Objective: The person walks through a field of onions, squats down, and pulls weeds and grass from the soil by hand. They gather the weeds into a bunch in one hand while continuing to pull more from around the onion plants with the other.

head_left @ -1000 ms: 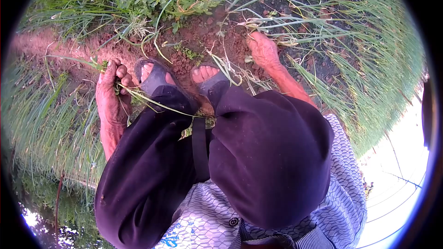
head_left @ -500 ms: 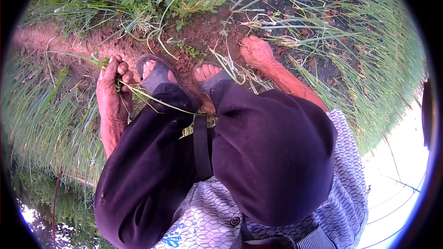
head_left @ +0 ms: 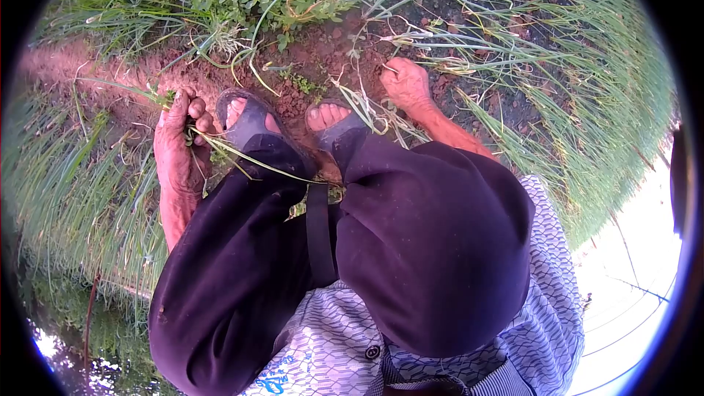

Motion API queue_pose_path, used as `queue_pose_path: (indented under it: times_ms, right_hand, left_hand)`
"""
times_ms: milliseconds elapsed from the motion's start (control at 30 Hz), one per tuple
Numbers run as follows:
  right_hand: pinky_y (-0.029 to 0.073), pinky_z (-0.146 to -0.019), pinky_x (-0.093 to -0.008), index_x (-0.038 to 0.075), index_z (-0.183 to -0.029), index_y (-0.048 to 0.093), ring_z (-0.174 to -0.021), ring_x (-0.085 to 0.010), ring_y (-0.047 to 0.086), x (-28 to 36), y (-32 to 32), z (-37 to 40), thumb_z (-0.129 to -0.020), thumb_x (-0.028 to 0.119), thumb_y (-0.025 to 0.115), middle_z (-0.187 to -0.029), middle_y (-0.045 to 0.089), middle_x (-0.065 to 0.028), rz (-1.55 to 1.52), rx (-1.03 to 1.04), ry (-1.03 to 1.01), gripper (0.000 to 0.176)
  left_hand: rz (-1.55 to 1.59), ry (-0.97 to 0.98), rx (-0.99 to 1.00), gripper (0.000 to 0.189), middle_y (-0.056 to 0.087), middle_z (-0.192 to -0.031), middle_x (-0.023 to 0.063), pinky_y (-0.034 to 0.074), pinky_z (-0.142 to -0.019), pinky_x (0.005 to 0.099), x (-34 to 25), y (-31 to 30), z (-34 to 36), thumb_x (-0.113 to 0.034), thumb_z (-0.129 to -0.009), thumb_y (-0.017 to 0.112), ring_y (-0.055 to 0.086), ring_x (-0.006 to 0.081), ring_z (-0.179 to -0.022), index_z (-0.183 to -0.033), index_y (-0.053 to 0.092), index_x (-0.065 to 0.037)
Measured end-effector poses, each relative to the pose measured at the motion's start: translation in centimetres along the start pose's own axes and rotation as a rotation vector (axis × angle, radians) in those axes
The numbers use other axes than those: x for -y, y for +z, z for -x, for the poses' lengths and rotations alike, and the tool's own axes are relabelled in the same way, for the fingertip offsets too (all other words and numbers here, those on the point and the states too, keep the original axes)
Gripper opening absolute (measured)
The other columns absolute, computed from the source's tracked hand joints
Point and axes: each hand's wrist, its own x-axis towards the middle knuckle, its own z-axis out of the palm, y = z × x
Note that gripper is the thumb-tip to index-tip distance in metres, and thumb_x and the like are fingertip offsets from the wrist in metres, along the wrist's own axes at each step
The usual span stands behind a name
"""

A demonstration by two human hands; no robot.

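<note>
Reddish-brown soil [head_left: 323,48] separates grass rows. The left hand [head_left: 178,154] clenches its fingers on thin green weed blades [head_left: 253,163], which trail lengthwise rightward over the dark trouser leg [head_left: 242,249]. The right hand [head_left: 408,85] curls its fingers on the soil; grip unclear.

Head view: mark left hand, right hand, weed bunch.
left hand [head_left: 176,155], head view, back of hand.
right hand [head_left: 407,86], head view, back of hand.
weed bunch [head_left: 209,143], head view, stems beside fingers.
</note>
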Motion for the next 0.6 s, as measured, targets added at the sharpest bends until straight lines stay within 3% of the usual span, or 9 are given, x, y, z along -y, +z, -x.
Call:
queue_pose_path:
  times_ms: [33, 133, 167, 267, 300, 400, 433, 567, 600]
  right_hand:
    - [0.049, -0.065, -0.0384, 0.003, -0.083, 0.062, -0.068, -0.0306, 0.06, -0.4, -0.1, 0.2, -0.079, 0.017, 0.058, -0.075, 0.062, -0.0142, -0.012, -0.083, 0.052, 0.016]
    - [0.046, -0.066, -0.0321, 0.002, -0.087, 0.063, -0.066, -0.0187, 0.056, -0.5, -2.3, 0.5, -0.081, 0.019, 0.06, -0.073, 0.061, -0.0085, -0.354, 0.012, 0.368, 0.018]
    - [0.043, -0.067, -0.0275, 0.002, -0.088, 0.063, -0.067, -0.0127, 0.051, -0.2, -2.9, 0.6, -0.083, 0.022, 0.061, -0.072, 0.058, -0.005, -0.514, 0.077, 0.57, 0.02]
    - [0.043, -0.065, -0.0265, 0.002, -0.09, 0.063, -0.069, -0.0123, 0.052, 2.1, -3.9, 0.6, -0.082, 0.022, 0.062, -0.071, 0.057, -0.0054, -0.427, 0.108, 0.492, 0.022]
    - [0.046, -0.066, -0.0294, 0.003, -0.095, 0.063, -0.071, -0.0168, 0.057, 3.2, -4.3, 0.0, -0.082, 0.019, 0.061, -0.075, 0.06, -0.0072, -0.302, 0.205, 0.416, 0.02]
    - [0.05, -0.069, -0.0358, 0.005, -0.101, 0.063, -0.075, -0.0252, 0.062, 4.7, -2.0, -1.5, -0.081, 0.013, 0.059, -0.086, 0.063, -0.011, -0.144, -0.087, -0.194, 0.022]
    - [0.052, -0.071, -0.0402, 0.008, -0.11, 0.06, -0.08, -0.0331, 0.061, 6.0, -2.3, -2.4, -0.081, 0.007, 0.056, -0.09, 0.061, -0.0159, -0.111, -0.072, -0.313, 0.03]
    - [0.053, -0.066, -0.0394, 0.008, -0.116, 0.054, -0.079, -0.0357, 0.058, 6.3, -1.2, -4.1, -0.08, 0.007, 0.056, -0.077, 0.052, -0.0168, 0.219, 0.192, -0.142, 0.036]
    - [0.052, -0.066, -0.0397, 0.008, -0.114, 0.054, -0.078, -0.036, 0.058, 5.2, -0.6, -4.4, -0.08, 0.007, 0.055, -0.077, 0.053, -0.0169, 0.207, 0.175, -0.219, 0.034]
  left_hand:
    - [0.006, 0.002, -0.003, 0.017, 0.051, -0.076, -0.0004, 0.036, -0.043, 0.0152, 0.1, 0.0, 0.0, -0.021, -0.097, 0.053, 0.047, 0.0066, -0.06, -0.1, 0.052, -0.005]
    - [-0.014, -0.008, 0.001, 0.019, 0.048, -0.077, -0.0008, 0.035, -0.046, 0.0154, 0.1, -0.2, 0.2, -0.021, -0.098, 0.052, 0.044, 0.0056, -0.06, -0.104, 0.05, -0.003]
    - [-0.017, -0.009, 0.003, 0.019, 0.048, -0.078, -0.0009, 0.035, -0.047, 0.0153, 0.1, -0.3, 0.2, -0.021, -0.098, 0.052, 0.044, 0.0055, -0.061, -0.104, 0.051, -0.003]
    - [-0.007, -0.015, 0.011, 0.019, 0.048, -0.078, -0.001, 0.035, -0.047, 0.0153, 0.3, -0.5, 0.1, -0.021, -0.098, 0.051, 0.044, 0.0054, -0.061, -0.104, 0.051, -0.003]
    - [-0.014, -0.013, 0.013, 0.019, 0.048, -0.078, -0.001, 0.035, -0.047, 0.0152, 0.3, -0.4, 0.1, -0.021, -0.098, 0.051, 0.044, 0.0054, -0.061, -0.104, 0.05, -0.003]
    - [-0.026, 0.001, 0.003, 0.019, 0.049, -0.078, -0.0008, 0.036, -0.046, 0.0152, 0.1, -0.3, 0.3, -0.021, -0.097, 0.052, 0.046, 0.0057, -0.061, -0.103, 0.051, -0.003]
    - [-0.021, 0.006, -0.007, 0.019, 0.05, -0.077, -0.0005, 0.037, -0.044, 0.0151, 0.1, -0.4, 0.3, -0.022, -0.097, 0.053, 0.047, 0.006, -0.06, -0.102, 0.051, -0.004]
    - [0.0, 0.007, -0.002, 0.018, 0.051, -0.076, -0.0003, 0.037, -0.043, 0.0154, 0.1, -0.8, 0.2, -0.022, -0.096, 0.054, 0.047, 0.0063, -0.059, -0.101, 0.051, -0.004]
    - [0.005, 0.005, 0.0, 0.018, 0.052, -0.076, -0.0003, 0.037, -0.044, 0.0154, 0.2, -1.0, 0.3, -0.022, -0.096, 0.054, 0.047, 0.0063, -0.059, -0.101, 0.051, -0.004]
